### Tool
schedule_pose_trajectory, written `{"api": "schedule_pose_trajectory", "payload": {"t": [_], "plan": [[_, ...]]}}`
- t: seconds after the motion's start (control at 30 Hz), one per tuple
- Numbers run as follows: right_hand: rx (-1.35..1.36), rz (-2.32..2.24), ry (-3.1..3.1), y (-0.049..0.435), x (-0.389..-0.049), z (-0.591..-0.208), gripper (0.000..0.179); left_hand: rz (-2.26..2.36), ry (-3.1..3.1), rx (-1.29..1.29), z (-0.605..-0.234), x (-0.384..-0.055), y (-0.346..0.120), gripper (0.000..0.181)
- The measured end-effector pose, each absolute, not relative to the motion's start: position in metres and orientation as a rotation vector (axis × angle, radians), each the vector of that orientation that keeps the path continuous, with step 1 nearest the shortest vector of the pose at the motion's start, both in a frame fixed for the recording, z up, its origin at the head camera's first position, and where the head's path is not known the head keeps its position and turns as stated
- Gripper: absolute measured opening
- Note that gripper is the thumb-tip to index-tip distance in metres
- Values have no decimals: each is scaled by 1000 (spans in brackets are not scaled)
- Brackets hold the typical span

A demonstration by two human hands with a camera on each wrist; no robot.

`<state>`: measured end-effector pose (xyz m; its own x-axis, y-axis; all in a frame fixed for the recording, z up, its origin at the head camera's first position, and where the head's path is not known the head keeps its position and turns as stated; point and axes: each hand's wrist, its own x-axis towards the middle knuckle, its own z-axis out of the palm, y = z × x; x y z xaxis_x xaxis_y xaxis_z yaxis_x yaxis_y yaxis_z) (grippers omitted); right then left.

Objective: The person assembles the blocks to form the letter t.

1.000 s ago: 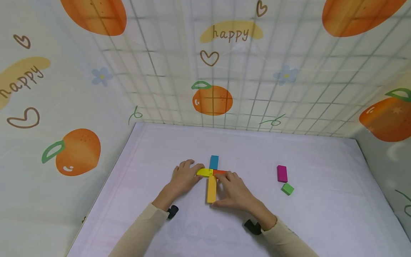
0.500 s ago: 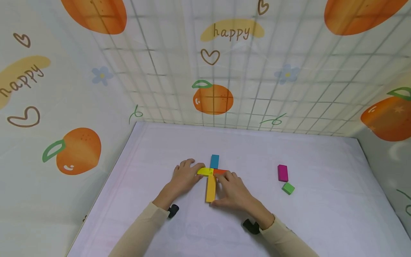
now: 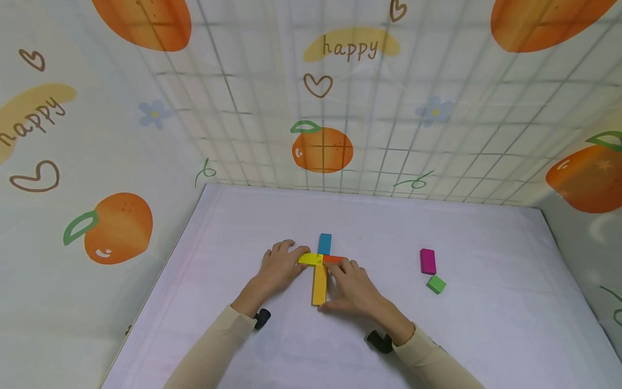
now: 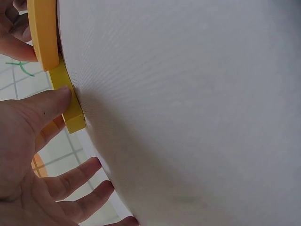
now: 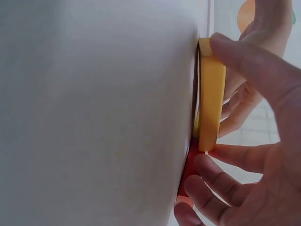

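Note:
On the white table, four-armed like a cross, lie a blue block [image 3: 324, 244] at the far side, a yellow block [image 3: 309, 260] at left, a red block [image 3: 332, 259] at right and a longer orange-yellow block [image 3: 319, 285] toward the person. My left hand [image 3: 282, 267] pinches the yellow block between thumb and forefinger, its other fingers spread on the table in the left wrist view. My right hand [image 3: 357, 286] holds the orange-yellow block [image 5: 211, 99] lengthwise, thumb on the near end and forefinger at the far end. Its other fingertips rest by the red block [image 5: 190, 172], partly covering it.
A magenta block [image 3: 428, 261] and a small green block [image 3: 437, 284] lie to the right on the tabletop [image 3: 495, 302]. Printed fabric walls [image 3: 243, 129] with oranges and hearts stand around the back and sides. A black wrist device [image 3: 379, 342] sits below the right wrist.
The near end of the orange-yellow block has shifted slightly left, with my right hand moving along. My left hand keeps its place on the yellow block.

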<state>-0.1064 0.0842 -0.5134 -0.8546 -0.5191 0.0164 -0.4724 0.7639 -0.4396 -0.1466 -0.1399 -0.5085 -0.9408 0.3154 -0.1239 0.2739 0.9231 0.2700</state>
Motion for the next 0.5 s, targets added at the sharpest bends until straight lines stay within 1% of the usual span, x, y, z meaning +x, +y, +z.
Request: {"api": "schedule_pose_trajectory", "payload": {"t": [0.5], "plan": [[-848, -594, 2862, 84, -105, -513, 97, 371, 2920, 455, -510, -147, -140, 41]]}}
